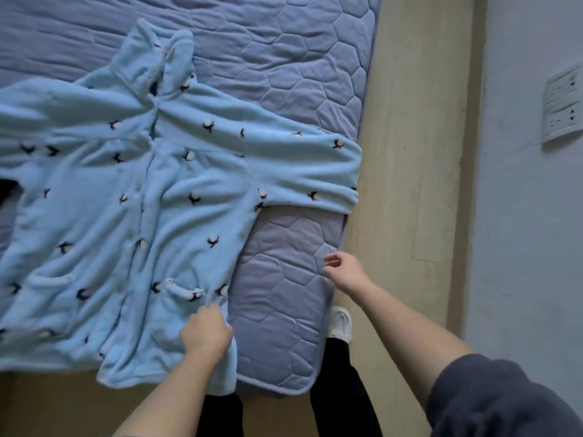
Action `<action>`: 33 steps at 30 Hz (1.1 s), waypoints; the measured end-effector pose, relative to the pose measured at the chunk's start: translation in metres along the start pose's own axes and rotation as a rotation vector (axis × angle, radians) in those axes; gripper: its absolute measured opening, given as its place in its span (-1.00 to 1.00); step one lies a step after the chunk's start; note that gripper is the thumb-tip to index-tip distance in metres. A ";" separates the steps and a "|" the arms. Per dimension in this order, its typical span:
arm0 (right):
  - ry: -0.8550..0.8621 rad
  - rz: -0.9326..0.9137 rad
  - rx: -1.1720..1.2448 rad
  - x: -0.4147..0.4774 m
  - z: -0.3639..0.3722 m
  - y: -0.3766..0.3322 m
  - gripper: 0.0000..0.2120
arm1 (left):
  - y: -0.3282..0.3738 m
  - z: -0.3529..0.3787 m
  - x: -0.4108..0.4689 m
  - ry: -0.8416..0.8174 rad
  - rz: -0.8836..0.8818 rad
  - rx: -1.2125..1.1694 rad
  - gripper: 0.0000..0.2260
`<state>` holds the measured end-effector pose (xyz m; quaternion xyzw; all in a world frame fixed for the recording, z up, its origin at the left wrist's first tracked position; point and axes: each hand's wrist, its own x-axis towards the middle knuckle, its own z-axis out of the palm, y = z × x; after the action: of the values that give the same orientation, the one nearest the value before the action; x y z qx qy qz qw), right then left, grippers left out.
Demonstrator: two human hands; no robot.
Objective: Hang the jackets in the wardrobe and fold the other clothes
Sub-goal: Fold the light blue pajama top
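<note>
A light blue fleece jacket [176, 197] with small dark bird motifs lies spread face up on the bed, collar toward the far side, sleeves stretched left and right. Its right sleeve [309, 171] reaches the mattress edge. My left hand [205, 334] grips the jacket's lower right hem near the front corner of the bed. My right hand [345, 271] hovers above the mattress's right edge with fingers loosely curled, holding nothing and apart from the jacket.
The bed carries a blue quilted mattress pad [284, 310]. A wooden floor [403, 152] runs along the right side, then a grey wall with sockets [563, 105]. My legs in black trousers and a white shoe [340, 323] stand at the bed corner.
</note>
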<state>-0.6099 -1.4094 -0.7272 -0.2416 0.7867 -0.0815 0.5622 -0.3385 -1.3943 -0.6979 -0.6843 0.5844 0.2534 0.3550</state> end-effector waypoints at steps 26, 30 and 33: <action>0.149 0.063 0.285 0.006 0.140 -0.067 -0.87 | -0.075 0.056 0.001 -0.444 0.907 0.164 -0.65; 0.100 0.154 0.392 0.000 0.120 -0.064 -0.91 | -0.071 0.050 0.002 -0.601 0.736 -0.018 -0.64; 0.225 0.171 0.562 -0.001 0.084 -0.064 -0.89 | -0.057 0.028 0.005 -0.422 0.659 -0.057 -0.69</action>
<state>-0.5138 -1.4531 -0.7304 0.0008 0.8081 -0.2747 0.5210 -0.2797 -1.3716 -0.7085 -0.4024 0.6798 0.5051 0.3476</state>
